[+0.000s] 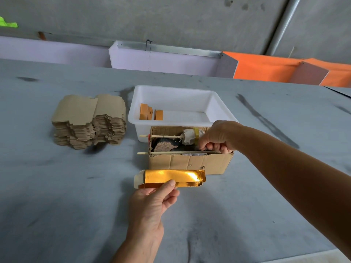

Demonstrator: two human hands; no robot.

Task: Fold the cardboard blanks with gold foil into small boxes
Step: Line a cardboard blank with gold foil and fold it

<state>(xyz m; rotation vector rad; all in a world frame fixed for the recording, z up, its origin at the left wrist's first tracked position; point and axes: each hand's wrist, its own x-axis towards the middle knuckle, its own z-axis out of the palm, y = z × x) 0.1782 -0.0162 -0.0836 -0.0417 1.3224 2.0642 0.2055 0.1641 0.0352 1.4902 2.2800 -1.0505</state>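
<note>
**Gold foil blank held up, other hand in the carton**

Gold foil faces up on the blank (171, 178), partly folded into a long shallow trough, held just above the grey table (66, 205). Left hand (152, 202) pinches its near long edge, thumb on top of the foil, fingers curled underneath. Looks light and thin; stiff along the creases, floppy at the unsupported ends. Foil likely slick and easy to scuff, so best held at edges and flaps, close to a crease, not on the shiny face.

Just behind it, an open brown carton (190, 162) with two wooden sticks (161, 136) poking out its left side. Right hand (216, 137) reaches into it, fingers curled round something small; can't tell what.

Farther back: white plastic tub (176, 95) with a few orange pieces (150, 112). To its left, a tall stack of flat blanks (89, 122), brown side up.
</note>
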